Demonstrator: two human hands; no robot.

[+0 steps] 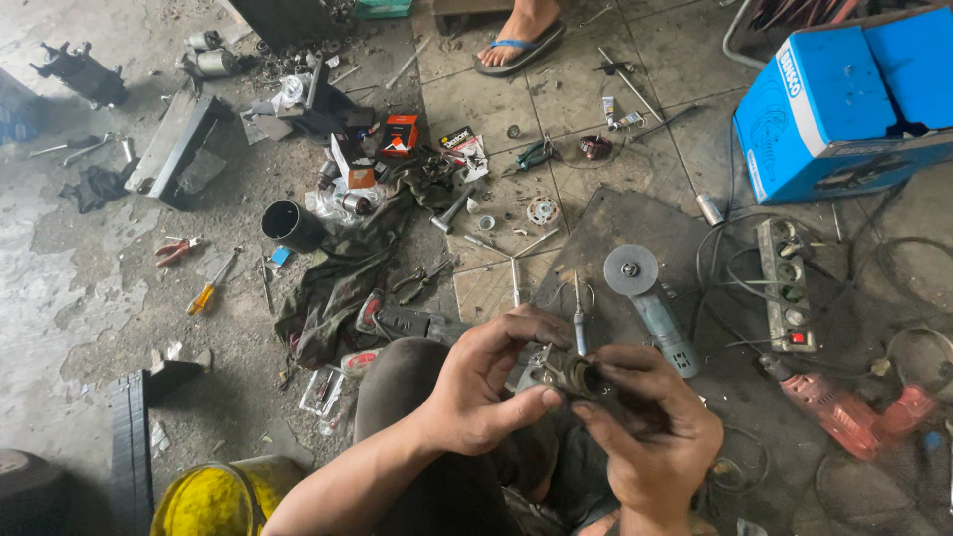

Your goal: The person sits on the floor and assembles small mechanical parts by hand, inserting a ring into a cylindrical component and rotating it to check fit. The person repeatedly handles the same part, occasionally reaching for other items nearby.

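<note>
Left hand [484, 382] clasped around small metal part [566, 372], thumb and fingers pinching near end. Right hand [650, 427] gripping same part from far side, fingertips at dark round opening. Part held above lap, over dark floor mat [615, 223]. Angle grinder [650, 298] just beyond, power strip [789, 283] right, red drill [844, 407] near.

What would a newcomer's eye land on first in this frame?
Most likely the two hands at bottom centre: the left hand and right hand together grip a small cylindrical metal part. Next, the bright blue box at upper right, and the angle grinder lying on the floor just beyond the hands. Tools and parts litter the grimy floor all around.
</note>
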